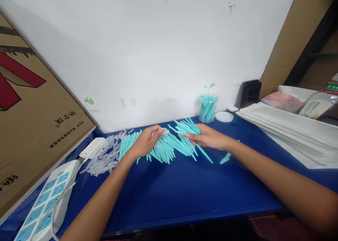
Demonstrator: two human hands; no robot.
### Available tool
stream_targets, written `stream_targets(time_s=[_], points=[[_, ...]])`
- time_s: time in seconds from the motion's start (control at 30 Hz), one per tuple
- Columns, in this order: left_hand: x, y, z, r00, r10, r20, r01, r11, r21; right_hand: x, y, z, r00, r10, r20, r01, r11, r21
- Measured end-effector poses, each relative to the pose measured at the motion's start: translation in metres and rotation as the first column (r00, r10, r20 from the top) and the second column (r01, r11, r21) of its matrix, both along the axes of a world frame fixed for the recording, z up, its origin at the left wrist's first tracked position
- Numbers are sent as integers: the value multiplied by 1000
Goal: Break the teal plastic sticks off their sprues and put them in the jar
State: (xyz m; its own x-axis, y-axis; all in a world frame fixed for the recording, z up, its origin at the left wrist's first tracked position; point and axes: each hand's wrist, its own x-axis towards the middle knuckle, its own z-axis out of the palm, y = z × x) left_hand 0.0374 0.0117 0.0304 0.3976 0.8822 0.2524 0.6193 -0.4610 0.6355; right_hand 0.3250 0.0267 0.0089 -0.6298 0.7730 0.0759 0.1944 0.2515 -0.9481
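The left hand (pixel 148 140) is curled, thumb and fingers closed together, seemingly on a few translucent pieces (pixel 165 131) at its fingertips; how many cannot be told. To its right, the right hand (pixel 204 135) is closed around a fanned bundle of turquoise sticks (pixel 187 126), its thumb on the near side and their exposed ends pointing left and far, towards the left hand. The two hands are near each other but apart. Below and between them, a row of loose turquoise sticks (pixel 165 149) spreads left to right on the blue table (pixel 171 195); the middle ones run from far left to near right, while those at the left end slant towards far right. The left hand is over this row and nearer to most of it. Left of the row lies a pile of translucent slips (pixel 108 156). Just beyond the right hand, far and slightly right, an upright clear jar (pixel 207 109) holds more turquoise sticks, with a white lid (pixel 224 116) just to its right.
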Motion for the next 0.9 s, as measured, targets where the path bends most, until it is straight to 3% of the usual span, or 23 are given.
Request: stream_targets(time_s=[0.2, 0.43, 0.9], points=[[17, 2, -13, 993, -34, 113, 33, 999, 12, 5, 7, -2, 1000, 18, -8, -18, 1000, -8], [15, -8, -34, 977, -55, 206, 81, 989, -124, 2, 6, -1, 1000, -20, 13, 21, 998, -58], [13, -13, -38, 959, -38, 280, 84, 985, -153, 2, 4, 1, 1000, 16, 11, -16, 1000, 9]])
